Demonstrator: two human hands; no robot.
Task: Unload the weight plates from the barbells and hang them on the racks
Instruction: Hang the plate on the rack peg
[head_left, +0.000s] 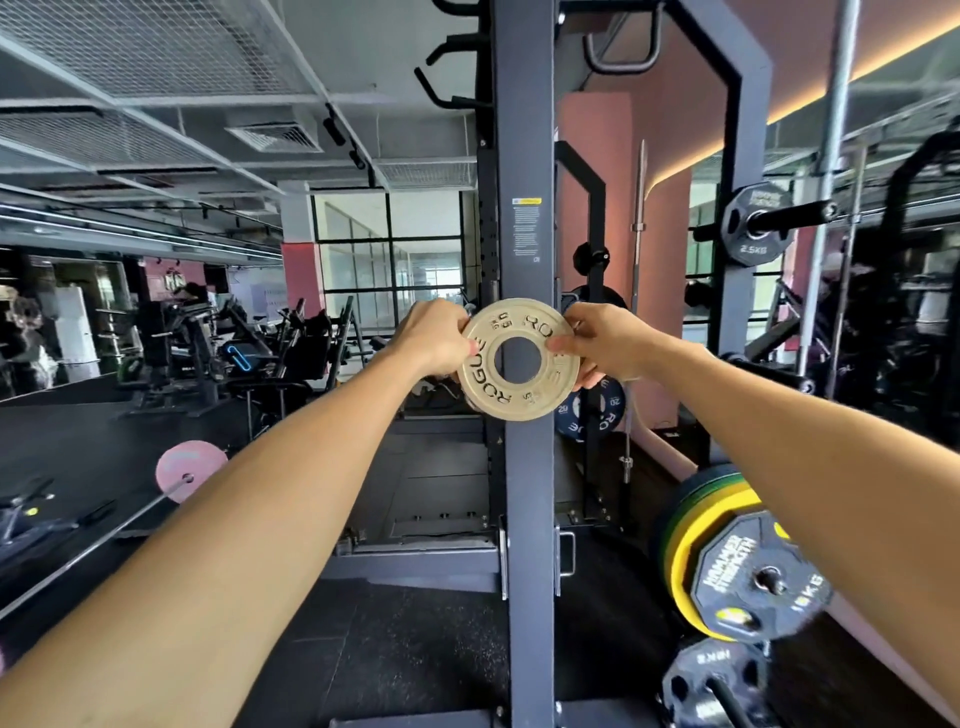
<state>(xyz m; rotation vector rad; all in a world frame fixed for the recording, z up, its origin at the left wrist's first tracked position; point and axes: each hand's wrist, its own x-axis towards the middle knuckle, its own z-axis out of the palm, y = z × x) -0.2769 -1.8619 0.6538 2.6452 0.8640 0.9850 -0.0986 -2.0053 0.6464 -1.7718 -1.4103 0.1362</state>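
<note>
While the rack upright (524, 208) stands behind, both hands, left hand (434, 338) and right hand (605, 343), clamp the pale weight plate (498, 387) by its rim.

Cream weight plate (519, 359), black lettering

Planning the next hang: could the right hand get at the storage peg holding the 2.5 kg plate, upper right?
Probably not yet. The right hand and left hand both grip the white Rogue plate, and the 2.5 kg plate hangs well above and right.

Matt pale metal plate (519, 359) with scuffed raised lettering in my fingers, matt dark painted steel upright (524, 208), speckled rough rubber floor (415, 649), glossy yellow plate (685, 545), bright steel bar (831, 156)
</note>
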